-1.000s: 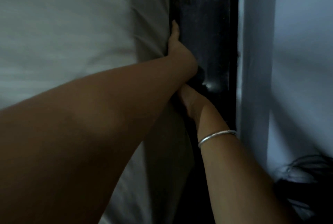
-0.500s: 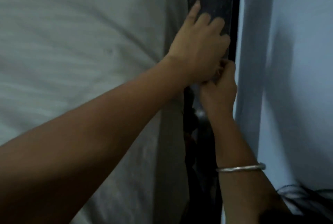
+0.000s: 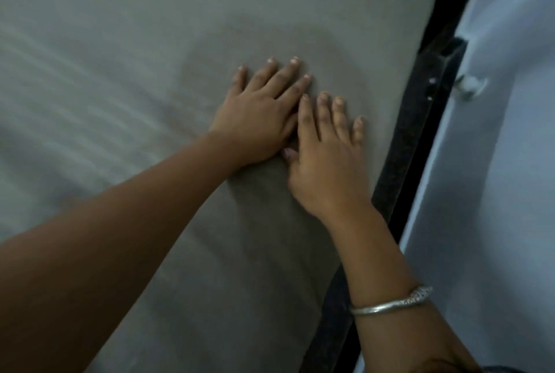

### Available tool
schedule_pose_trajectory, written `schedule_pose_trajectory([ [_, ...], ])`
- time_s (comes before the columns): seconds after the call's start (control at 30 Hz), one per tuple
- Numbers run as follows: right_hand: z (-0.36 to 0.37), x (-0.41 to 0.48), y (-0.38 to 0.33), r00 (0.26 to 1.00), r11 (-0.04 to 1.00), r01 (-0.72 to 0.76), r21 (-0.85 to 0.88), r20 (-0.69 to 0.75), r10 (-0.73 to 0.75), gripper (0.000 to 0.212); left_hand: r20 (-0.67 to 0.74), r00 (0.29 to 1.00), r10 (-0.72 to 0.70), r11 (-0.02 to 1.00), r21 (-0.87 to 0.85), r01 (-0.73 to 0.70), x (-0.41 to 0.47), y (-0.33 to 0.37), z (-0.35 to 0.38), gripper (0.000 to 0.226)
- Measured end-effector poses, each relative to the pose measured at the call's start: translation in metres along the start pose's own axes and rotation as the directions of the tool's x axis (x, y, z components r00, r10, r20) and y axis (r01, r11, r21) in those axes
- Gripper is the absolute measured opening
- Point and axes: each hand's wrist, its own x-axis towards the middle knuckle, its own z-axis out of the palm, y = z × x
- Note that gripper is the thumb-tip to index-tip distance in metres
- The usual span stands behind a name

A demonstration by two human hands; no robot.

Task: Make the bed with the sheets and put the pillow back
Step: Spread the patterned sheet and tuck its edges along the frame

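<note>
A pale grey sheet (image 3: 150,57) covers the mattress and fills most of the head view, lying smooth near its right edge. My left hand (image 3: 258,114) rests flat on the sheet with fingers straight and spread. Beside it, my right hand (image 3: 324,156) also lies flat on the sheet, fingers straight, thumb tucked against the left hand. A silver bangle (image 3: 390,303) circles my right wrist. Both hands sit close to the mattress's right edge. No pillow is in view.
A dark bed frame rail (image 3: 411,138) runs along the mattress's right edge. Right of it stands a pale blue-white wall (image 3: 495,162) with a small white fitting (image 3: 468,84) on it. The gap between the rail and wall is narrow.
Both hands have come up out of the gap between mattress and frame and now lie flat on top of the sheet. The view has swung left over the bed.
</note>
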Motion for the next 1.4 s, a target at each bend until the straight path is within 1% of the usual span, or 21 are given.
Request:
schedule_pose_trajectory([
  [0.1,-0.001,0.030,-0.004,0.998,0.994,-0.056,-0.095,-0.003,0.056,0.067,0.021,0.996,-0.084,0.996,0.008,0.083,-0.004,-0.035,-0.003,0.074],
  [0.17,0.000,0.047,-0.018,0.995,0.984,-0.101,-0.146,0.004,0.103,0.072,0.011,0.990,-0.141,0.990,0.004,0.141,-0.014,-0.060,-0.004,0.076],
  [0.2,0.001,0.054,-0.028,0.995,0.983,-0.098,-0.152,0.007,0.101,0.076,0.008,0.985,-0.173,0.985,0.003,0.173,-0.020,-0.072,-0.004,0.077],
  [0.27,0.006,0.062,-0.050,1.000,0.988,-0.027,-0.153,0.001,0.027,0.079,0.011,0.971,-0.240,0.971,-0.006,0.240,-0.034,-0.094,-0.004,0.078],
  [0.37,0.019,0.065,-0.088,0.992,0.982,0.125,-0.141,0.017,-0.124,0.077,0.004,0.945,-0.326,0.945,-0.027,0.326,-0.060,-0.122,-0.006,0.078],
  [0.47,0.035,0.057,-0.129,0.984,0.977,0.178,-0.118,0.042,-0.174,0.082,-0.007,0.908,-0.419,0.907,-0.045,0.418,-0.089,-0.148,-0.004,0.079],
  [0.6,0.054,0.045,-0.179,0.958,0.945,0.287,-0.155,0.054,-0.282,0.085,-0.013,0.858,-0.513,0.858,-0.051,0.512,-0.139,-0.179,-0.003,0.079],
  [0.7,0.064,0.037,-0.219,0.929,0.915,0.370,-0.160,0.088,-0.360,0.085,-0.023,0.809,-0.588,0.808,-0.059,0.586,-0.186,-0.204,-0.003,0.079],
  [0.83,0.080,0.023,-0.284,0.847,0.835,0.532,-0.141,0.118,-0.519,0.085,-0.048,0.735,-0.677,0.736,-0.069,0.673,-0.253,-0.238,0.000,0.074],
  [0.9,0.085,0.026,-0.309,0.818,0.802,0.576,-0.158,0.121,-0.563,0.085,-0.072,0.665,-0.744,0.669,-0.076,0.740,-0.281,-0.251,0.001,0.074],
  [0.97,0.089,0.035,-0.332,0.835,0.820,0.550,-0.160,0.124,-0.536,0.085,-0.089,0.586,-0.806,0.592,-0.086,0.801,-0.308,-0.263,0.003,0.074],
  [1.0,0.092,0.037,-0.345,0.844,0.827,0.535,-0.169,0.130,-0.520,0.087,-0.083,0.570,-0.817,0.576,-0.082,0.814,-0.320,-0.268,0.006,0.073],
  [1.07,0.101,0.035,-0.369,0.840,0.813,0.542,-0.211,0.153,-0.520,0.090,-0.090,0.585,-0.806,0.591,-0.064,0.804,-0.335,-0.273,0.014,0.070],
  [1.17,0.117,0.024,-0.389,0.851,0.813,0.525,-0.252,0.150,-0.503,0.085,-0.158,0.598,-0.786,0.613,-0.067,0.787,-0.339,-0.274,0.025,0.063],
  [1.27,0.129,0.022,-0.389,0.871,0.829,0.489,-0.271,0.104,-0.480,0.082,-0.242,0.577,-0.780,0.611,-0.098,0.786,-0.336,-0.275,0.034,0.062],
  [1.4,0.143,0.025,-0.388,0.863,0.812,0.500,-0.303,0.098,-0.495,0.081,-0.320,0.537,-0.781,0.598,-0.135,0.790,-0.334,-0.274,0.047,0.062],
])
